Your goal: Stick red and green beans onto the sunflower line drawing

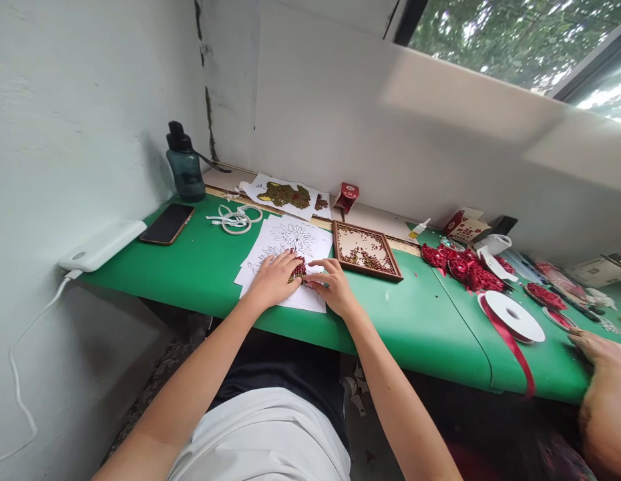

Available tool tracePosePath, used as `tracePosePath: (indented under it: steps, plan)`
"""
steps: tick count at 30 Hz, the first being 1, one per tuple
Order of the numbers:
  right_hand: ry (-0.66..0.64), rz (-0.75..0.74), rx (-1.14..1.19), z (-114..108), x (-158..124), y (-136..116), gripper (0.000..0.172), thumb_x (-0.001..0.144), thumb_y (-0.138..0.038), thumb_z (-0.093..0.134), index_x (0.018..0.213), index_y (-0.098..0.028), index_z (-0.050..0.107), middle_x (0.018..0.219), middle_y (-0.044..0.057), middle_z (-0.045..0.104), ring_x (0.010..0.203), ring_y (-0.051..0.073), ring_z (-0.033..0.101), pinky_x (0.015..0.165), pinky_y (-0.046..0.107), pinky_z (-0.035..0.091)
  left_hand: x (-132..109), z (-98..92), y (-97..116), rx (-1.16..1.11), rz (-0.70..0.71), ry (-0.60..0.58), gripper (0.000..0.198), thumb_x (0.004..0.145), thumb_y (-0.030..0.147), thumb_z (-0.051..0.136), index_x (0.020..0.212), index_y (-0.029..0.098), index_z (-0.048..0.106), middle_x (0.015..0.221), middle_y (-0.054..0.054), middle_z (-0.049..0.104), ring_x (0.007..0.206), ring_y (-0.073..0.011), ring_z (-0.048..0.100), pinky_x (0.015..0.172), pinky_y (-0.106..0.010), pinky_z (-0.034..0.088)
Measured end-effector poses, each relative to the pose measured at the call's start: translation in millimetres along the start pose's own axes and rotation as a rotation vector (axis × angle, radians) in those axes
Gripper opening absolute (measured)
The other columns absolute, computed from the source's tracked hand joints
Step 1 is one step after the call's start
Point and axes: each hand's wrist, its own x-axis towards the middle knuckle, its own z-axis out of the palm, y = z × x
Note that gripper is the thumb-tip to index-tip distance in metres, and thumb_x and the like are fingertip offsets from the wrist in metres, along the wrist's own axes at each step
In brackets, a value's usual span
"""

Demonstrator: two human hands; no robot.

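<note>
Head view: both my hands rest on a flower drawing at the front of the green desk (200,267), with a patch of beads between them.

Well to the left lies a phone (167,224), out of the way. My left hand (274,277) lies flat on the sheet of paper (310,244), fingers spread and holding nothing; I judge this keeps the sheet from sliding. Just right of it is the bead patch (297,269), on the lower half of the drawing. My right hand (333,284) points left, its fingers close together and the tips touching the patch's edge; whether they pinch a bead I cannot tell. The sheet's long axis runs away from me toward the wall, leaning slightly right, flower head at the far end. The bead tray (366,251) sits just right of it, probably for easy reach. Farther right are a ribbon spool (513,314) and another person's hand (603,347).
</note>
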Motion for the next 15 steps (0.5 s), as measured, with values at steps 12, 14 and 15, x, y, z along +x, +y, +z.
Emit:
tracePosePath:
  steps: [12, 14, 15]
  plan:
    - [0.042, 0.076, 0.080, -5.9, -2.0, -6.6, 0.018, 0.092, -0.021, 0.065, 0.085, -0.030, 0.079, 0.127, 0.005, 0.070, 0.125, 0.033, 0.052, 0.104, 0.056, 0.051, -1.2, -2.4, 1.3, -0.013, 0.000, -0.013, 0.053, 0.103, 0.042, 0.041, 0.155, 0.030, 0.046, 0.171, 0.000, 0.034, 0.161, -0.0235, 0.022, 0.132, -0.053, 0.015]
    - [0.022, 0.077, 0.085, -5.4, -2.6, -5.3, 0.017, 0.091, -0.021, 0.066, 0.085, -0.030, 0.080, 0.128, 0.004, 0.069, 0.125, 0.033, 0.051, 0.104, 0.056, 0.050, -1.4, -2.0, 1.1, -0.016, 0.000, -0.012, 0.053, 0.104, 0.043, 0.041, 0.155, 0.030, 0.046, 0.171, 0.000, 0.034, 0.161, -0.0236, 0.022, 0.132, -0.053, 0.014]
    - [0.012, 0.075, 0.087, -5.0, -2.8, -4.6, 0.017, 0.090, -0.022, 0.066, 0.086, -0.030, 0.080, 0.129, 0.004, 0.069, 0.125, 0.033, 0.051, 0.104, 0.056, 0.050, -1.4, -1.8, 0.9, -0.016, -0.001, -0.011, 0.053, 0.104, 0.043, 0.041, 0.155, 0.030, 0.046, 0.171, 0.000, 0.034, 0.161, -0.0235, 0.022, 0.132, -0.052, 0.014]
